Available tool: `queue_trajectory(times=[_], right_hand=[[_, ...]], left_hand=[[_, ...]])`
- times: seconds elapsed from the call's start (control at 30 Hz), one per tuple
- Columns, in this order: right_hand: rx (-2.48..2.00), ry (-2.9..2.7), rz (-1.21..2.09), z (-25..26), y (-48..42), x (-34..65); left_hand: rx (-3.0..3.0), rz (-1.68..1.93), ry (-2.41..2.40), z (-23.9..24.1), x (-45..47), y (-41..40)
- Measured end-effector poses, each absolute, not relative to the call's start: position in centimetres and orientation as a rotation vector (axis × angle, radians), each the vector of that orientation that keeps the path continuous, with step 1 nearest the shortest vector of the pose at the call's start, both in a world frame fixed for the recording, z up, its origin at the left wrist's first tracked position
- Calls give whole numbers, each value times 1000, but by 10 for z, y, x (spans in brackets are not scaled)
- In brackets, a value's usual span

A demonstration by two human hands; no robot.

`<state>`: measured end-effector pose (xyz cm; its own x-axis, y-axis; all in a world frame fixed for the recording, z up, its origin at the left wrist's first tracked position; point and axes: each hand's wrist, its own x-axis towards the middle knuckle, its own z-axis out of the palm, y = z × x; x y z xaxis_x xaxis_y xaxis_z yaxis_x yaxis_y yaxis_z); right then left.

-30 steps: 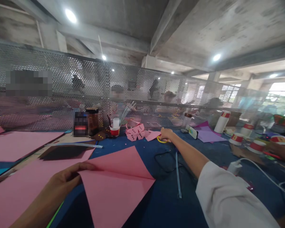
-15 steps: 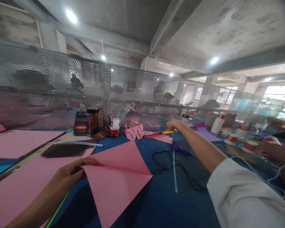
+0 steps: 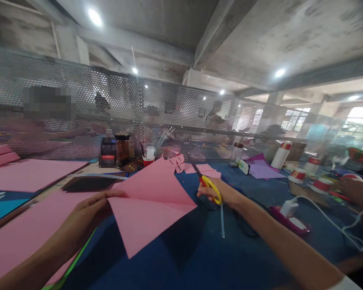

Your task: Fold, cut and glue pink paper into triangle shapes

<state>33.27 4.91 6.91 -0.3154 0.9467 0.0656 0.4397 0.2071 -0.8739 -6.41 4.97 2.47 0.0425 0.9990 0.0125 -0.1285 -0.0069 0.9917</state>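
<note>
Yellow scissors [image 3: 211, 184] have moved nearer the folded pink paper [image 3: 153, 189], right hand [image 3: 224, 192] fingers wrapped round them (tips pointing away); left hand [image 3: 93, 206] fingers pinch its edge

Left forearm [image 3: 36, 251]: slants in from lower left.
Left hand [image 3: 93, 209]: pinching, I'd say; fingers [image 3: 113, 194] nearly straight, pointing inward.
Right forearm [image 3: 275, 231]: I see it stretched long from lower right.
Right hand [image 3: 226, 192]: curled in a grip.
</note>
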Motion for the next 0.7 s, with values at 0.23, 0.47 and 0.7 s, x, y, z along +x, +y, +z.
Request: queue_trajectory(times=[0.23,0.47,0.7], right_hand=[[-1233,-1698,1069,55,26,296],[-1294,-1596,999,43,28,298],[-1274,-1539,909,32,32,300]], left_hand=[[1134,1232,1043,28,-62,51],[1144,1287,915,27,-62,48],[1255,1279,1088,30,-52,44]])
